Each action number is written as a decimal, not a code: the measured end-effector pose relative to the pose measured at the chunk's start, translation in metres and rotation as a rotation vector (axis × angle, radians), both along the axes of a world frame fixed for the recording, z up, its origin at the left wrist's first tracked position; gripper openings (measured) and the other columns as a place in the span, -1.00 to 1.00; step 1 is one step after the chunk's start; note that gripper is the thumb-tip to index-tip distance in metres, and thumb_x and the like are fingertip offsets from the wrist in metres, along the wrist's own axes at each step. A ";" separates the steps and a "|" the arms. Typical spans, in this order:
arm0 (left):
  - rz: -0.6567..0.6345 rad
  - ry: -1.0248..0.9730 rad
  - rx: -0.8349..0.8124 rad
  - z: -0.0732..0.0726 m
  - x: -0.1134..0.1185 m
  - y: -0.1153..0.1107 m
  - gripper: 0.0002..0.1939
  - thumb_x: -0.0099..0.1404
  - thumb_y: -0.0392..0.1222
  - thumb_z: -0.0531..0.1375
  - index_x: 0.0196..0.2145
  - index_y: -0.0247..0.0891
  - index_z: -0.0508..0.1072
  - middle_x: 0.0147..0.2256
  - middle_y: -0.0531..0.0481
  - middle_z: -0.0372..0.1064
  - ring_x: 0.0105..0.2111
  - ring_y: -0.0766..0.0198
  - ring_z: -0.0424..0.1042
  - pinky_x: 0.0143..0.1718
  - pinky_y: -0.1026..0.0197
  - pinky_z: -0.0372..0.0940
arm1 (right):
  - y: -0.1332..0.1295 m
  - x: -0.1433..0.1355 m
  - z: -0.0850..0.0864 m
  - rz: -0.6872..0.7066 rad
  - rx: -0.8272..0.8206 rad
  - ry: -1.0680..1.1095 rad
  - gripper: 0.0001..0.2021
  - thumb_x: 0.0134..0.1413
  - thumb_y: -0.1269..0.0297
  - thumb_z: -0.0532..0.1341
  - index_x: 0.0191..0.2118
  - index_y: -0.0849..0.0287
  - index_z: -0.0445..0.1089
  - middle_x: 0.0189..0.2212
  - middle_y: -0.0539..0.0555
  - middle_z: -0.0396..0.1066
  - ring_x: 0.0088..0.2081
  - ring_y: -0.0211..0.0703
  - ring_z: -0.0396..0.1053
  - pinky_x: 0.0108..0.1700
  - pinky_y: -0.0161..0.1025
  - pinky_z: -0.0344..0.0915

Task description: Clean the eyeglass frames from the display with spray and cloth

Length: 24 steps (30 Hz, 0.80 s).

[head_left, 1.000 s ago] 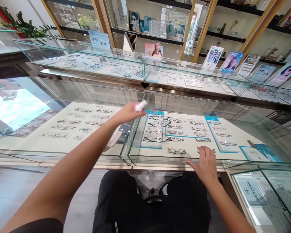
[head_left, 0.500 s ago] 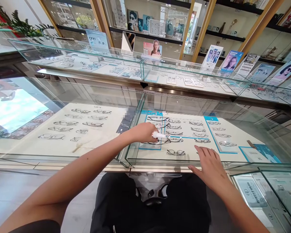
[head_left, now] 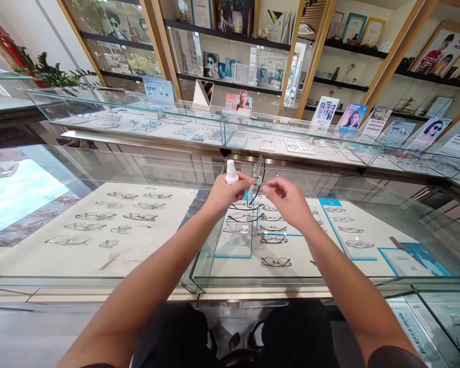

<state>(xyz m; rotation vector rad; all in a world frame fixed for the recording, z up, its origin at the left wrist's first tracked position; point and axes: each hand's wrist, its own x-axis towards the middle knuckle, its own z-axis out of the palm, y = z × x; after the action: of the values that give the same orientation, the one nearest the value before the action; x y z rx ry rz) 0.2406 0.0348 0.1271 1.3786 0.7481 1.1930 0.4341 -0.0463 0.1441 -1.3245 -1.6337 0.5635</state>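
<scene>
Raised above the glass counter, my left hand (head_left: 227,193) is closed round a small white spray bottle (head_left: 231,173), whose top points up. A pair of dark-rimmed glasses (head_left: 259,176) is held upright at the fingertips of the same hand. My right hand (head_left: 285,198) is just right of the glasses, fingers curled with thumb and forefinger near each other; a small gap seems to separate it from the frame. Below the hands, rows of glasses (head_left: 276,261) lie on the white display surface.
The glass display case (head_left: 291,280) spans the front, with more glasses (head_left: 95,216) at left. Behind it stands another glass case (head_left: 224,134) with upright cards (head_left: 323,113). Shelves (head_left: 230,36) with pictures line the back; a plant (head_left: 48,69) is at far left.
My left hand has risen with the white bottle, now upright, and a pair of glasses. My right hand has moved up and left beside them, its fingers curling. The view has tilted up.
</scene>
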 end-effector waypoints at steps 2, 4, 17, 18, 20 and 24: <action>0.014 -0.041 0.009 -0.004 0.003 0.005 -0.71 0.08 -0.02 0.49 -0.45 -0.25 0.56 -0.64 0.13 0.18 -0.60 0.39 0.16 -0.54 0.26 0.05 | 0.024 -0.009 -0.008 0.018 0.042 0.130 -0.68 0.27 -0.09 0.32 -0.16 0.09 0.51 -0.34 0.02 0.52 -0.30 -0.12 0.42 -0.22 -0.17 0.30; 0.025 -0.050 0.022 -0.011 0.003 0.008 -0.70 0.10 0.01 0.50 -0.44 -0.25 0.56 -0.64 0.13 0.19 -0.59 0.38 0.17 -0.53 0.27 0.06 | 0.037 -0.014 -0.018 0.055 0.070 0.210 -0.65 0.25 -0.11 0.33 -0.24 0.10 0.47 -0.41 -0.01 0.46 -0.35 -0.15 0.38 -0.25 -0.18 0.28; 0.157 0.053 0.131 -0.045 -0.003 0.021 -0.63 0.16 0.13 0.50 -0.35 -0.26 0.64 -0.13 -0.20 0.64 -0.39 0.26 0.43 -0.46 0.23 0.29 | 0.050 -0.005 -0.055 0.044 0.079 0.338 -0.68 0.25 -0.03 0.34 -0.37 0.11 0.43 -0.50 -0.06 0.32 -0.41 -0.21 0.24 -0.30 -0.22 0.19; 0.173 0.041 0.123 -0.045 -0.004 0.022 -0.64 0.17 0.12 0.49 -0.34 -0.25 0.64 -0.12 -0.20 0.66 -0.39 0.27 0.43 -0.45 0.23 0.30 | 0.052 -0.003 -0.057 0.019 0.071 0.368 -0.68 0.23 -0.02 0.35 -0.39 0.11 0.42 -0.51 -0.06 0.31 -0.42 -0.22 0.23 -0.30 -0.22 0.18; 0.206 0.003 0.107 -0.046 -0.006 0.025 -0.66 0.20 0.10 0.48 -0.31 -0.24 0.63 -0.12 -0.19 0.67 -0.39 0.28 0.43 -0.42 0.23 0.30 | 0.055 -0.001 -0.059 -0.026 0.037 0.441 -0.69 0.17 0.00 0.37 -0.42 0.11 0.42 -0.53 -0.07 0.31 -0.44 -0.22 0.23 -0.31 -0.22 0.17; 0.310 -0.122 0.087 -0.046 -0.010 0.031 -0.67 0.20 0.08 0.49 -0.28 -0.23 0.62 -0.10 -0.18 0.67 -0.34 0.26 0.47 -0.40 0.23 0.30 | 0.059 -0.004 -0.062 -0.089 -0.050 0.609 -0.74 0.03 0.04 0.41 -0.44 0.11 0.48 -0.59 -0.08 0.30 -0.47 -0.24 0.19 -0.34 -0.22 0.15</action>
<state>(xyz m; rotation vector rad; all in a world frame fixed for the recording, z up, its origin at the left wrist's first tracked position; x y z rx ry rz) 0.2309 0.0656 0.0811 1.2772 0.8520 1.5537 0.4297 0.0124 0.0816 -1.1076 -1.0626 0.8583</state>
